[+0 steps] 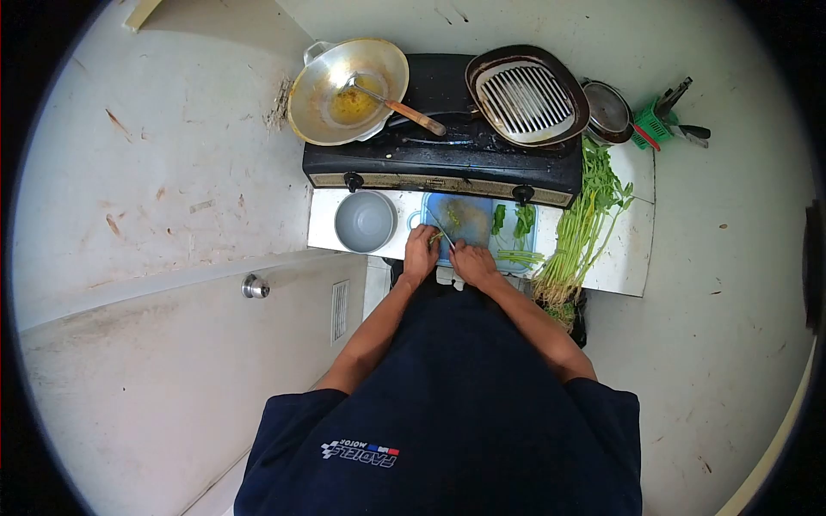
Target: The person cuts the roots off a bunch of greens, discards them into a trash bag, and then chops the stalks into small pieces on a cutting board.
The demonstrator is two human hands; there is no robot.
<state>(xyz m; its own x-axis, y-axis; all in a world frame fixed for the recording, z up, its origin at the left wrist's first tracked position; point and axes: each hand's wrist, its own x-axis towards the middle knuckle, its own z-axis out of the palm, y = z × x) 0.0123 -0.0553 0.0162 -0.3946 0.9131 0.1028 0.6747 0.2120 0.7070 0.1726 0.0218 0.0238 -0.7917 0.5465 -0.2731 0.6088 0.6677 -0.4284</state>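
Both hands sit at the counter's [632,258] near edge over a blue cutting board [469,217]. Left hand [421,254] is closed on a green stem [436,237], pinning it flat; right hand [471,261] is wrapped round a knife [443,230]. Leafy stalks [585,225] wait along the right edge, handy to grab, with 1 metal bowl [366,221] left of the board.
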